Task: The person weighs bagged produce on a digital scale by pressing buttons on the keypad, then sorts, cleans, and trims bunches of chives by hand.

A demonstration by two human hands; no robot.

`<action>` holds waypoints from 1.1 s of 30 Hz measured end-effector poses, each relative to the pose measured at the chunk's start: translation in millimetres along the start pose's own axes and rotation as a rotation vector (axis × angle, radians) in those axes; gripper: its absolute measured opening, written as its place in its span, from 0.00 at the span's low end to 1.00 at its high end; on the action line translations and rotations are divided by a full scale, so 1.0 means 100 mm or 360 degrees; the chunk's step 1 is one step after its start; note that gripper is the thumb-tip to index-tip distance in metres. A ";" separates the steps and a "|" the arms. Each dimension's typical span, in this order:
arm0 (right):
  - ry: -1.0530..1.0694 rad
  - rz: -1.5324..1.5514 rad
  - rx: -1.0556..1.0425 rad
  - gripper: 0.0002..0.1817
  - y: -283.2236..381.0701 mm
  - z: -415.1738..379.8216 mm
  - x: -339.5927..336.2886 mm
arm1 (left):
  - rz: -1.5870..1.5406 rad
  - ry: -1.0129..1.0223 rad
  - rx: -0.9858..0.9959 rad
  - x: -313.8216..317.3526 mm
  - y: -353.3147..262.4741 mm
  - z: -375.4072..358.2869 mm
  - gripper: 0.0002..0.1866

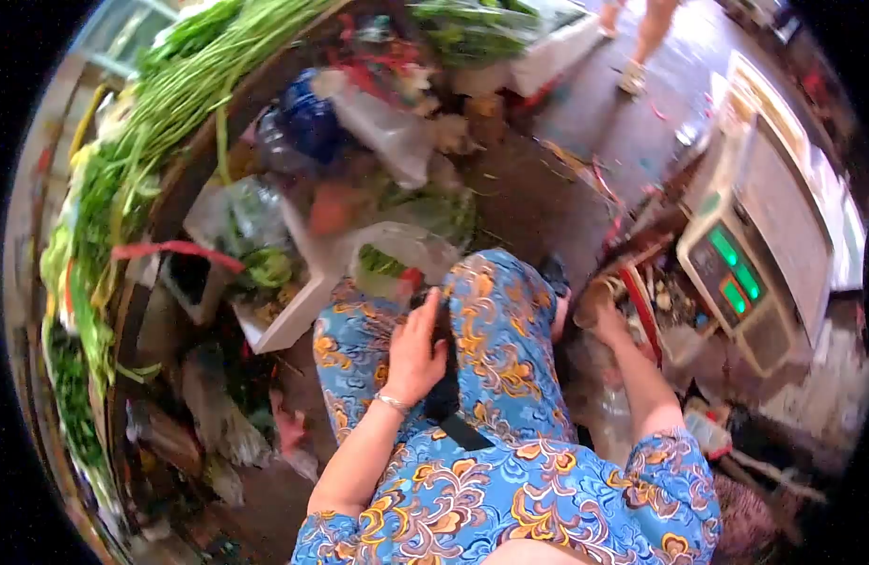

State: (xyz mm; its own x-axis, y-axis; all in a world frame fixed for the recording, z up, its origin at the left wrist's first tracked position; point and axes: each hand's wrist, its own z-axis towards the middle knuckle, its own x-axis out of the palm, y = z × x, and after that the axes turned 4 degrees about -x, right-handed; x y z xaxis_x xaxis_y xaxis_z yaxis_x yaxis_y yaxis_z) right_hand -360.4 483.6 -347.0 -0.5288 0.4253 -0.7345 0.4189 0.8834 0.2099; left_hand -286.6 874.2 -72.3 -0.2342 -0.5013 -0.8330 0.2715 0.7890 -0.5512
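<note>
My left hand (415, 353) lies over my lap, its fingers stretched out along a black strap (444, 395) between my knees. Its palm faces down on the blue patterned cloth (495, 367) over my legs. My right hand (609, 325) reaches down at my right side, beside an open box (641, 311) with a red edge and mixed small things inside. A brownish rounded thing (594, 297) is right at its fingers, which are blurred; I cannot tell whether they hold it. Just beyond the box stands a weighing scale (750, 254) with green lit digits.
Long green stalks (236, 75) and leafy vegetables (76, 282) line a wooden stand at the left. A white foam box (298, 306) and plastic bags (387, 132) crowd the floor before my knees. Another person's legs (646, 42) are at the top.
</note>
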 end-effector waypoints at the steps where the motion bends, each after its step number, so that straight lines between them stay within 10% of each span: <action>1: 0.0047 -0.0055 -0.0029 0.28 0.08 -0.20 -0.27 | 0.0004 0.0025 -0.0015 -0.05 0.00 0.00 0.43; 11: -0.0273 -0.0389 -0.0226 0.27 0.27 -0.31 -0.02 | -0.0119 -0.0126 0.0108 -0.06 0.04 -0.03 0.38; 14: -0.0883 0.0793 -0.0674 0.12 0.51 -0.34 0.03 | -0.0025 -0.0236 0.0174 -0.16 0.00 -0.01 0.33; 19: -0.0622 0.1887 -0.0517 0.07 1.05 -0.60 -0.45 | 0.0436 -0.0645 0.0179 -0.62 0.03 0.01 0.25; 33: -0.0999 0.1064 -0.1208 0.10 2.05 -1.18 -1.53 | 0.0218 -0.0487 -0.0147 -0.89 0.76 -0.22 0.06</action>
State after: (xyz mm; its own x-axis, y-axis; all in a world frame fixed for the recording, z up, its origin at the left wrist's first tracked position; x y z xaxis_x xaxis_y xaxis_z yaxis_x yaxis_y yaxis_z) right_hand -281.1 622.6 -114.9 0.1705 0.8621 -0.4772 -0.1818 0.5035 0.8446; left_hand -266.0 986.5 -38.4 0.0930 -0.4607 -0.8827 0.1921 0.8782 -0.4381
